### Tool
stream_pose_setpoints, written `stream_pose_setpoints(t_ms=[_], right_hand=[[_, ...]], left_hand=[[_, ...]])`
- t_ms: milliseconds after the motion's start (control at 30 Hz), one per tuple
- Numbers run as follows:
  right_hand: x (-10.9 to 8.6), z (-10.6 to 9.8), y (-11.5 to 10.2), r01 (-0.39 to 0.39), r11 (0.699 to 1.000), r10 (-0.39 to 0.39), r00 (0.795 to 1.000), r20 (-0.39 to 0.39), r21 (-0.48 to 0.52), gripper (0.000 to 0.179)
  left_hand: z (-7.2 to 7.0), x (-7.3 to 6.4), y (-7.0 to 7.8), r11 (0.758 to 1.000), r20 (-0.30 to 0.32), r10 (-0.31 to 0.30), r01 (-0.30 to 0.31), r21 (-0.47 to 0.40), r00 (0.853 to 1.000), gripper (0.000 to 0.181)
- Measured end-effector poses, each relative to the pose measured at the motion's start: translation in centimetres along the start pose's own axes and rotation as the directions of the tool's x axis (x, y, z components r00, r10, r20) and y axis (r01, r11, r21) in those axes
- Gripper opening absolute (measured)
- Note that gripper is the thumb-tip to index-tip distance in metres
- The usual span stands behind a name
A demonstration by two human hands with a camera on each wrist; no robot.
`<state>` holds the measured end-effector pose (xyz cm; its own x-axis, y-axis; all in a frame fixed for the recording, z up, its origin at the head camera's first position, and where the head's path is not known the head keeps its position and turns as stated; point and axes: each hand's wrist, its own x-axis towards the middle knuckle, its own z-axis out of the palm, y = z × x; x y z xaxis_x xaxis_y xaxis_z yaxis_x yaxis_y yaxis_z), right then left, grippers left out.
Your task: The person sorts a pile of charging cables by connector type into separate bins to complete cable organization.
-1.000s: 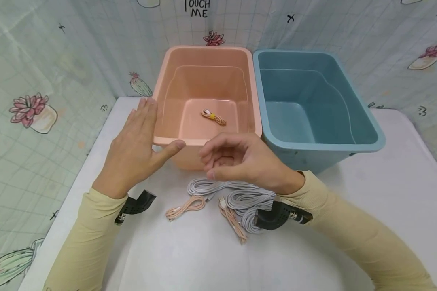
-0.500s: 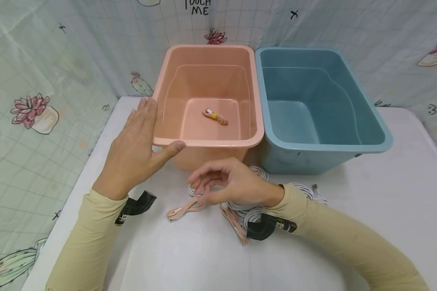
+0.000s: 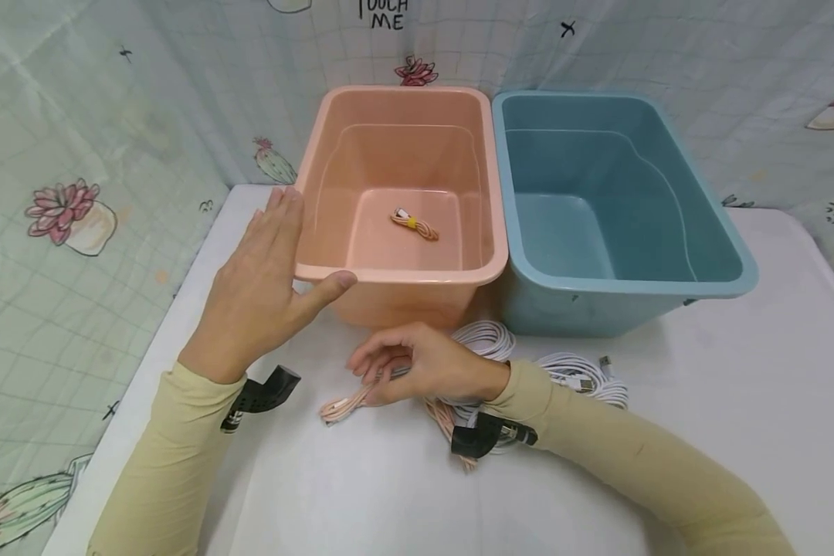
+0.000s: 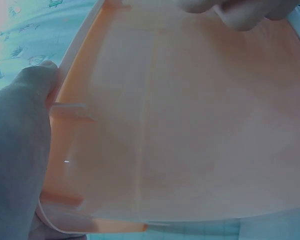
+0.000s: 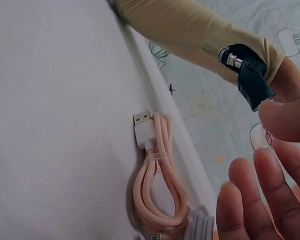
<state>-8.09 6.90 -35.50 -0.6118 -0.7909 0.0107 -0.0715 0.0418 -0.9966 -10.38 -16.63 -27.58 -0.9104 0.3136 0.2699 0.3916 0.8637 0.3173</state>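
Observation:
My left hand (image 3: 250, 286) lies with straight fingers along the left side of the peach bin (image 3: 403, 275), thumb over its front rim. Just in front of that bin, my right hand (image 3: 424, 367) hovers with bent, spread fingers over a coiled pink USB cable (image 3: 337, 409). In the right wrist view, the pink cable (image 5: 162, 219) lies on the white table, apart from the thumb and fingers, which hold nothing. Another pink cable (image 3: 443, 423) is partly hidden under the right hand and wrist. A pink cable with a yellow tie (image 3: 413, 224) lies inside the peach bin.
A blue bin (image 3: 639, 288) stands right of the peach one. Coiled pale grey cables (image 3: 489, 340) lie before the bins, and a further white coil (image 3: 584, 374) shows beyond the right sleeve. A patterned cloth (image 3: 181, 93) hangs behind and at the left.
My right hand has come down and to the left, from the peach bin's front rim to over the left pink cable. The left hand stays at the bin.

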Motion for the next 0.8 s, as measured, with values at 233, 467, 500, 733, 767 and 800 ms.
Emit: stream_pose_setpoints(t_ms=[233,467,500,733,767,800], right_hand=[[0.2,-0.4,0.7,-0.029,0.995,0.029,1.0,-0.004,-0.094,0.042],[0.3,-0.4,1.2,0.015,0.97,-0.016,1.0,-0.003,-0.244,0.039],[0.3,-0.4,1.2,0.019,0.965,-0.021,1.0,-0.005,-0.262,0.039],[0.0,-0.3,0.8,0.031,0.883,-0.026,1.0,0.017,-0.468,0.039],[0.0,-0.3,0.7,0.03,0.868,-0.02,1.0,0.024,-0.496,0.039],[0.0,-0.3,0.7,0.032,0.854,-0.018,0.999,0.033,-0.519,0.039]], left_hand=[[0.2,0.2,0.0,1.0,0.01,0.002,-0.002,0.008,1.0,0.104],[0.2,0.1,0.0,1.0,0.003,-0.001,0.001,0.005,1.0,0.105],[0.2,0.1,-0.1,1.0,0.001,0.0,0.0,0.001,1.0,0.105],[0.1,0.0,-0.1,1.0,0.005,-0.001,0.001,0.002,1.0,0.105],[0.0,0.0,-0.1,1.0,0.008,-0.006,0.006,0.001,1.0,0.105],[0.0,0.0,-0.1,1.0,0.01,-0.011,0.011,0.001,1.0,0.105]])
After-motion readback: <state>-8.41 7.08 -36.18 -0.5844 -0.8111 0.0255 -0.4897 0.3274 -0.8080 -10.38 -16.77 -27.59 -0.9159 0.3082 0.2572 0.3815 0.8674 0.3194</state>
